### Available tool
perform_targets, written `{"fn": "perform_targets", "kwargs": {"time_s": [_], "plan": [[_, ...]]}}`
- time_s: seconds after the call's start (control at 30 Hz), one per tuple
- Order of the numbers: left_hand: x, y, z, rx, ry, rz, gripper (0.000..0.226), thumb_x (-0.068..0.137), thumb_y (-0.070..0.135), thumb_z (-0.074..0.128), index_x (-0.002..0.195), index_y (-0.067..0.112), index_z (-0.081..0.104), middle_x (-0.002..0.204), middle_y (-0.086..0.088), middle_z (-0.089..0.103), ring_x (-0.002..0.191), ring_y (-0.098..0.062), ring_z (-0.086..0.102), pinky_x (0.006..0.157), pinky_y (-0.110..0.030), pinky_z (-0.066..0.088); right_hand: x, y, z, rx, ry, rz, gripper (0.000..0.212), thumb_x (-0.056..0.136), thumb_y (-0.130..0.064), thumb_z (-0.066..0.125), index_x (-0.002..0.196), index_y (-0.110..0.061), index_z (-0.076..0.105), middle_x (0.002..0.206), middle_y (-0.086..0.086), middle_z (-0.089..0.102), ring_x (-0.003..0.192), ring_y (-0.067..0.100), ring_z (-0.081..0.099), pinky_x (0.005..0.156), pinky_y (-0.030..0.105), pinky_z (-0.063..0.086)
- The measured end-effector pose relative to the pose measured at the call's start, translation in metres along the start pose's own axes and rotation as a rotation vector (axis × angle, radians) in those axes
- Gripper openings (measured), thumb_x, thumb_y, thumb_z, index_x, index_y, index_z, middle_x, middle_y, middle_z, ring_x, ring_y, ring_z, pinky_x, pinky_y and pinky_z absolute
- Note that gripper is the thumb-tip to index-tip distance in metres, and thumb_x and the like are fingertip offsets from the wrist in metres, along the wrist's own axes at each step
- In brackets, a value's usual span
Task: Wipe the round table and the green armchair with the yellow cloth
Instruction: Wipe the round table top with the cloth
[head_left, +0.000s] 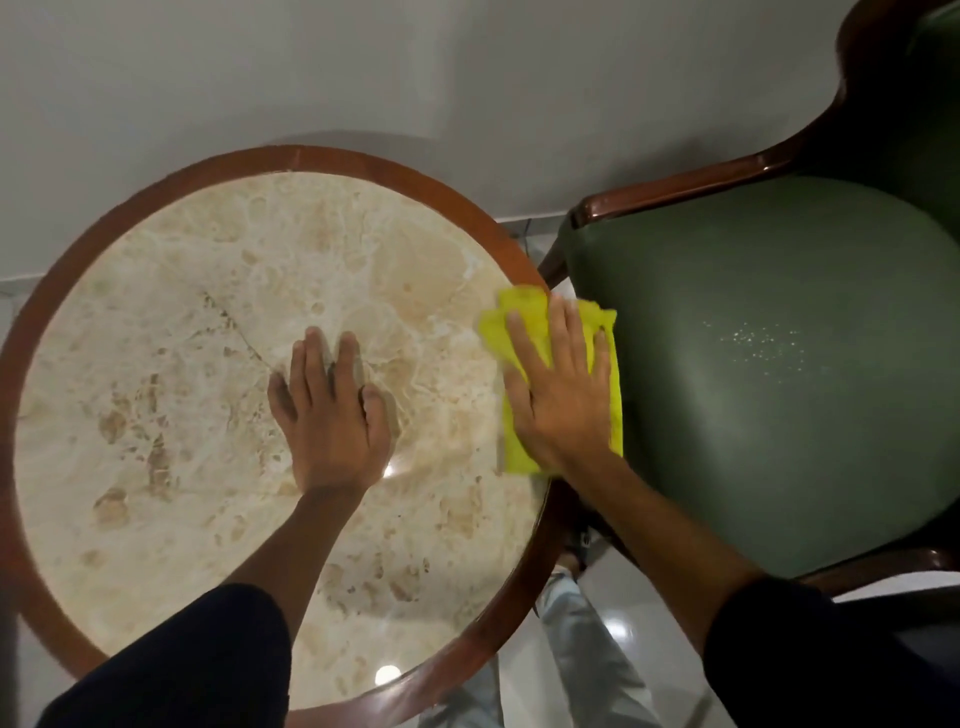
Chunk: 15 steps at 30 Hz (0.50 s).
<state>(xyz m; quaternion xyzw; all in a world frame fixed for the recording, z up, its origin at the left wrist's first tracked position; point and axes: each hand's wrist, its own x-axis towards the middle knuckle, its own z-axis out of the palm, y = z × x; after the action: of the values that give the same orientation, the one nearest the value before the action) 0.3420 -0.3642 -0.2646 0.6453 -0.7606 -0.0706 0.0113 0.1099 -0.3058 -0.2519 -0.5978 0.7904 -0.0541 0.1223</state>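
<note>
The round table (156, 364) has a cream marble top and a brown wooden rim. My left hand (330, 415) lies flat on the marble near its middle, fingers apart, holding nothing. My right hand (558, 395) presses flat on the yellow cloth (524, 322) at the table's right edge. The cloth overhangs the rim toward the green armchair (779, 374), whose seat cushion sits right beside the table. Pale specks dot the seat to the right of the cloth.
A white wall (415, 78) runs behind the table and chair. The armchair's dark wooden arm (675, 187) curves along the seat's far side. Light tiled floor and my jeans leg (587, 649) show in the gap between table and chair.
</note>
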Motion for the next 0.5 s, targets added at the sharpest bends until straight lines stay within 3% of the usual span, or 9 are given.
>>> {"fn": "perform_targets", "kwargs": {"time_s": [0.07,0.17,0.33,0.43,0.5], "plan": [[0.000,0.000,0.000,-0.005,0.002,-0.007,0.060,0.098,0.038,0.026,0.155,0.019,0.026,0.164,-0.016,0.021,0.152,-0.032,0.018,0.122,-0.057,0.012,0.050,-0.016,-0.004,0.024,0.004,0.066,0.058,0.101,-0.048,0.026,0.154,-0.034,0.011,0.165,0.010,0.007,0.153,0.026,0.004,0.121,0.055,0.010],[0.001,0.001,0.001,-0.015,0.003,-0.004,0.059,0.098,0.038,0.028,0.154,0.019,0.027,0.164,-0.016,0.022,0.152,-0.032,0.018,0.122,-0.057,0.012,0.099,-0.041,-0.006,0.010,-0.027,0.023,0.062,0.099,-0.046,0.029,0.155,-0.028,0.010,0.165,0.011,0.006,0.152,0.028,0.005,0.122,0.053,0.009],[-0.001,-0.004,0.003,-0.012,-0.013,0.006,0.061,0.097,0.042,0.026,0.154,0.019,0.026,0.163,-0.018,0.021,0.151,-0.035,0.019,0.120,-0.059,0.013,0.063,-0.035,-0.007,-0.007,-0.039,-0.150,0.064,0.096,-0.033,0.034,0.155,-0.021,0.012,0.165,0.007,0.011,0.152,0.025,0.007,0.124,0.045,0.009],[0.001,-0.003,0.005,-0.003,-0.012,0.024,0.063,0.094,0.041,0.027,0.152,0.016,0.026,0.161,-0.022,0.022,0.148,-0.039,0.022,0.118,-0.061,0.015,0.001,-0.015,-0.016,0.355,-0.006,-0.036,0.058,0.096,-0.021,0.039,0.152,-0.015,0.026,0.161,0.007,0.026,0.150,0.018,0.018,0.125,0.037,0.011],[0.007,0.004,0.001,0.030,-0.012,0.023,0.061,0.094,0.039,0.027,0.149,0.013,0.028,0.158,-0.026,0.026,0.143,-0.043,0.027,0.116,-0.063,0.019,-0.026,-0.002,-0.031,0.850,0.116,0.281,0.047,0.099,-0.015,0.038,0.146,-0.017,0.042,0.152,0.001,0.044,0.141,0.003,0.033,0.122,0.023,0.018]]}}
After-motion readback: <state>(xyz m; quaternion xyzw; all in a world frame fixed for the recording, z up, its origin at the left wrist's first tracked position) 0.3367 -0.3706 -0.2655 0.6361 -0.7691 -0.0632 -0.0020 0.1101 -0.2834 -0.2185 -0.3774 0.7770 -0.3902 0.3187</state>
